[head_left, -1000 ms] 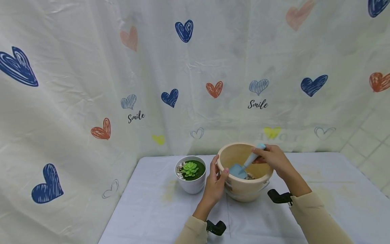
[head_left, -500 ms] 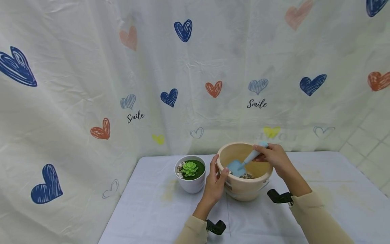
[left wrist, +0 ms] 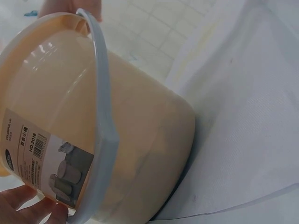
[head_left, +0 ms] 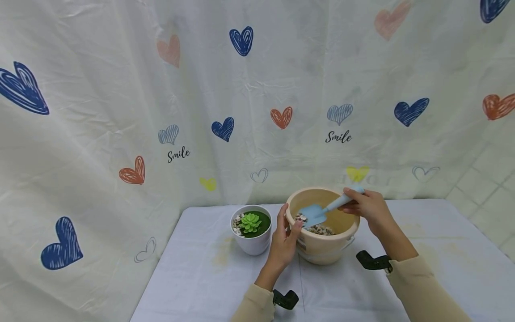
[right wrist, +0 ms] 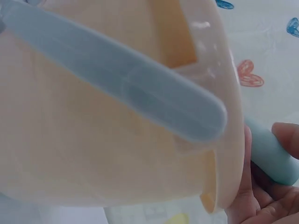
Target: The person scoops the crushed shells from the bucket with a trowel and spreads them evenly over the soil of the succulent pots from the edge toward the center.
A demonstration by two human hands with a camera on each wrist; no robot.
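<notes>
A cream plastic bucket (head_left: 322, 252) stands on the table in the head view, small pebbles (head_left: 320, 229) in its bottom. My left hand (head_left: 283, 241) grips its left side, thumb near the front rim; the left wrist view shows fingertips (left wrist: 30, 207) by the printed label (left wrist: 46, 158). My right hand (head_left: 368, 208) holds a light blue toy shovel (head_left: 314, 215) by the handle, blade slanting down to the left inside the bucket mouth. Some pebbles (head_left: 300, 218) show at the blade's tip, close to the left thumb. In the right wrist view the shovel handle (right wrist: 273, 151) lies in the fingers.
Left of the bucket stands a white pot (head_left: 255, 246) with a green succulent (head_left: 251, 222) and pale stones. The bucket's grey-blue carrying handle (left wrist: 105, 121) hangs along its outside. A white cloth covers the table (head_left: 193, 277); a heart-print curtain (head_left: 281, 67) hangs behind.
The shovel blade has come up from the pebbles, with some now at its tip. My right hand has moved a little to the right; the left keeps its grip on the bucket.
</notes>
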